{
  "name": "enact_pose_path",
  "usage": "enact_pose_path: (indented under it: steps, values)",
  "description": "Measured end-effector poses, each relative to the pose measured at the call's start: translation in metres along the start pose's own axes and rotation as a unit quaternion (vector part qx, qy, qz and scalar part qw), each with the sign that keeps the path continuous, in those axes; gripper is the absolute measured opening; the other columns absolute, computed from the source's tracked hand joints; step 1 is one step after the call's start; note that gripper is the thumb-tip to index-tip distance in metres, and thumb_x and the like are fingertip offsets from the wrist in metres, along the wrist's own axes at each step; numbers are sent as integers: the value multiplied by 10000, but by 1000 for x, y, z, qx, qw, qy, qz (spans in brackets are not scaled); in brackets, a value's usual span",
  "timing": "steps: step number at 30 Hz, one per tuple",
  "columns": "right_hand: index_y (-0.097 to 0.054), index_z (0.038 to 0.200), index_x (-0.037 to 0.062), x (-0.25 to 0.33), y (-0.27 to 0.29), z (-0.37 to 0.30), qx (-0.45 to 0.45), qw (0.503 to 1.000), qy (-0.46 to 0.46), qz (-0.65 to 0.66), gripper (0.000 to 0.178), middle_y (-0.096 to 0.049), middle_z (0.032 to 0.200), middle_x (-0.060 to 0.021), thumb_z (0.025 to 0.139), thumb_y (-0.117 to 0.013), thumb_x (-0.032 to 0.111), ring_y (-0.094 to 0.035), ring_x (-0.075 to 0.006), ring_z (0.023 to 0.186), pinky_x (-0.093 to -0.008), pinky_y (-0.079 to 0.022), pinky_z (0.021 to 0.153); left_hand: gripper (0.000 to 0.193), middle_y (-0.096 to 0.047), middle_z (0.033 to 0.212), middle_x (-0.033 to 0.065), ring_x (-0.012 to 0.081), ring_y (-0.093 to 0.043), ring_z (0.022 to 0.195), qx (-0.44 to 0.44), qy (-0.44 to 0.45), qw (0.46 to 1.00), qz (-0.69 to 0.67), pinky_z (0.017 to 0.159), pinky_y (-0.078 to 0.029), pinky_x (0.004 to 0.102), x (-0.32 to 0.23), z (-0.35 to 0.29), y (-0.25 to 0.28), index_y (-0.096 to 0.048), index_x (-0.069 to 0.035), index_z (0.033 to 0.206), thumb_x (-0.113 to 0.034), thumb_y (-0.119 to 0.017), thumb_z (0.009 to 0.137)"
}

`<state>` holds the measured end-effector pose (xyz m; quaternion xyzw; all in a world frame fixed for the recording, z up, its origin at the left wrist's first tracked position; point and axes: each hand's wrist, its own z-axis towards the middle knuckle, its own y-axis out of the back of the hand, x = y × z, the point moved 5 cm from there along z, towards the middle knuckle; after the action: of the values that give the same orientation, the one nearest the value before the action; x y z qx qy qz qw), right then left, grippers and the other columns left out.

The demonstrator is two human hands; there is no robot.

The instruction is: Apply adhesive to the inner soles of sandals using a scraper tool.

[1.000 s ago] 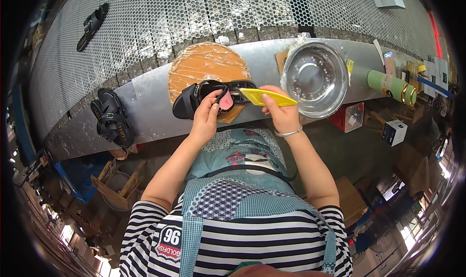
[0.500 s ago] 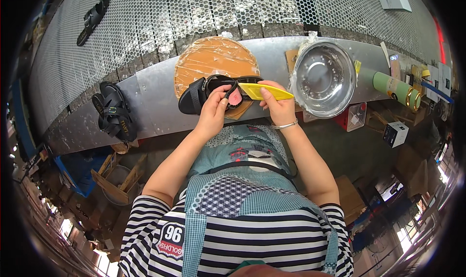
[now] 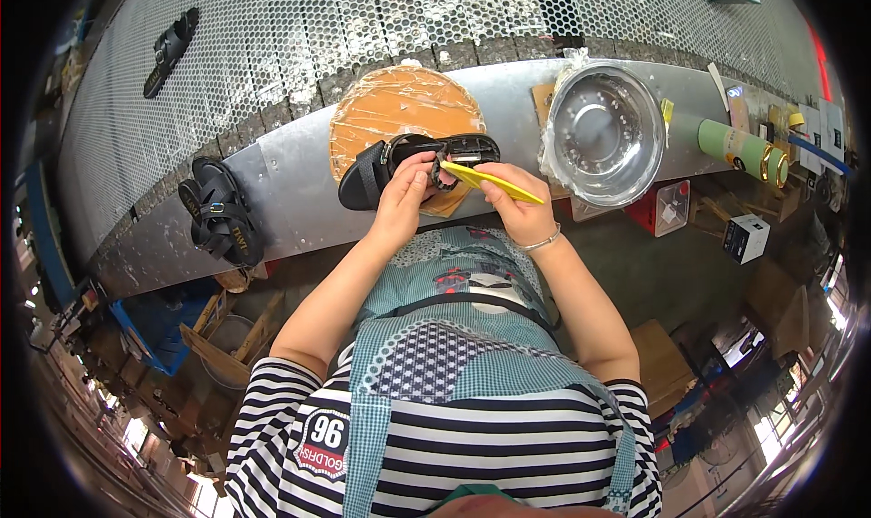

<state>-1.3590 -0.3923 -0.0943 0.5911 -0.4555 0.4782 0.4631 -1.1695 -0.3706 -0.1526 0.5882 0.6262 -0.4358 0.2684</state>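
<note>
A black sandal (image 3: 361,180) lies at the front of a round orange-brown board (image 3: 408,101) wrapped in clear film. My left hand (image 3: 404,196) is closed on the sandal's black strap (image 3: 442,175), part of which stands up in a loop with a small pink patch showing. In my right hand (image 3: 522,208) is a flat yellow tool with a pointed end (image 3: 494,183), gripped between thumb and fingers. Its tip meets the strap beside my left fingers; whether it presses on it I cannot tell. My hands partly hide the sandal.
A clear round bowl (image 3: 660,141) stands right of the board on the metal ledge (image 3: 295,182). A pair of black sandals (image 3: 220,211) lies left. Beyond runs a perforated belt (image 3: 299,28) carrying another black sandal (image 3: 171,52). A green cylinder (image 3: 733,146) lies far right.
The yellow tool has turned from showing its broad face to nearly edge-on, and my right hand has rolled with it. Less of the pink patch shows. My left hand keeps its hold.
</note>
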Motion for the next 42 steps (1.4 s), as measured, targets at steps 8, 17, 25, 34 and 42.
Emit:
enact_pose_path:
  steps: [8, 17, 25, 34, 42]
  values:
    - [-659, 988, 14, 23, 2, -4, 80, 979, 162, -90, 206, -672, 883, -116, 783, -675, 28, -654, -263, 778, -333, -517, 697, 387, -537, 1195, 82, 175, -568, 1065, 11, 54, 998, -37, 926, -453, 317, 1, 7, 0, -447, -21, 1273, -304, -374, 1020]
    - [-663, 973, 95, 40, 6, -7, 161, 928, 254, -222, 253, -663, 934, -47, 721, -671, 88, -615, -232, 729, -326, -507, 646, 250, -501, 1216, 72, 114, -561, 955, 15, 63, 997, 37, 830, -467, 261, 0, 14, -1, -540, 1, 1109, -195, -541, 953]
    - [-661, 993, 119, 36, 12, -21, 209, 911, 252, -251, 300, -644, 901, -26, 696, -659, 72, -606, -223, 752, -328, -509, 650, 144, -509, 1235, 52, 83, -554, 846, -31, 70, 995, 61, 744, -471, 237, 2, 21, -1, -594, 8, 971, -120, -555, 919]
    - [-666, 1007, 35, 12, 160, -26, -149, 959, -76, -229, 187, -684, 948, -137, 876, -621, 160, -669, -245, 862, -308, -509, 748, 136, -540, 1197, 55, 80, -549, 868, -49, 59, 995, 68, 755, -468, 233, 2, 22, -5, -591, -3, 949, -124, -530, 936]
    - [-664, 1006, 21, -24, 177, -21, -78, 973, -174, -133, 222, -667, 793, -60, 873, -643, 197, -638, -155, 668, -293, -505, 587, 132, -545, 1194, 45, 71, -536, 890, -39, 73, 994, 71, 776, -456, 226, 3, 24, -7, -573, -19, 918, -128, -508, 953]
